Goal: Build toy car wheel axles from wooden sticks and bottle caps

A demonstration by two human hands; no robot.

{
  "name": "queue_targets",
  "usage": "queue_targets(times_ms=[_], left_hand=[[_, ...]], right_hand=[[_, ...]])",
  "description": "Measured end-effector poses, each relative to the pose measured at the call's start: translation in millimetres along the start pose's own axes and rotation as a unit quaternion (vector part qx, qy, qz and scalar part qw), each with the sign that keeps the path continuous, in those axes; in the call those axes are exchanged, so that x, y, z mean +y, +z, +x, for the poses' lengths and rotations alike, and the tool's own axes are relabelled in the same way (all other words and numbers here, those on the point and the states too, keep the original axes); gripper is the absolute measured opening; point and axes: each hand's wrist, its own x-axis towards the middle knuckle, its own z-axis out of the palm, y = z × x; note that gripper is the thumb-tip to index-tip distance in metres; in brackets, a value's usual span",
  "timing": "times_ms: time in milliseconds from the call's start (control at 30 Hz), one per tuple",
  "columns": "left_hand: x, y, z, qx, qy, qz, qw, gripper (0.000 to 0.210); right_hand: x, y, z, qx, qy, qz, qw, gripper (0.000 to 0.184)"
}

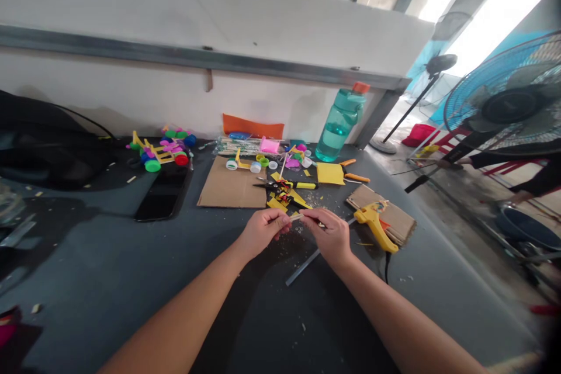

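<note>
My left hand (266, 229) and my right hand (328, 235) meet above the dark table. Both pinch a short pale wooden stick (296, 217), one at each end. Small shavings are scattered beneath. Just beyond my fingers lie scissors with dark blades (265, 185) and several yellow scraps (277, 204). To the right of my right hand, a yellow hot glue gun (376, 227) rests against a piece of cardboard (401, 217). Partly under that hand runs a narrow grey strip (302, 267), perhaps a ruler.
Behind are a cardboard sheet (232, 187), bottle caps (255, 168), a teal water bottle (336, 128) and orange-handled pliers (357, 177). To the left lie a black phone (162, 194), small cap-wheeled stick models (160, 153) and a black bag (48, 140). A fan (511, 102) stands right.
</note>
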Motion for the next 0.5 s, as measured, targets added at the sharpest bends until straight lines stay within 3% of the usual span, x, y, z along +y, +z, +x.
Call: queue_targets(times_ms=[267, 500], left_hand=[[1.4, 0.3, -0.5, 0.076, -0.005, -0.009, 0.997, 0.028], [3.4, 1.3, -2.2, 0.088, 0.0, 0.019, 0.996, 0.025]], right_hand=[[-0.5, -0.1, 0.1, 0.008, 0.02, -0.007, 1.0, 0.011], [-2.8, -0.6, 0.8, -0.002, 0.003, -0.008, 1.0, 0.011]])
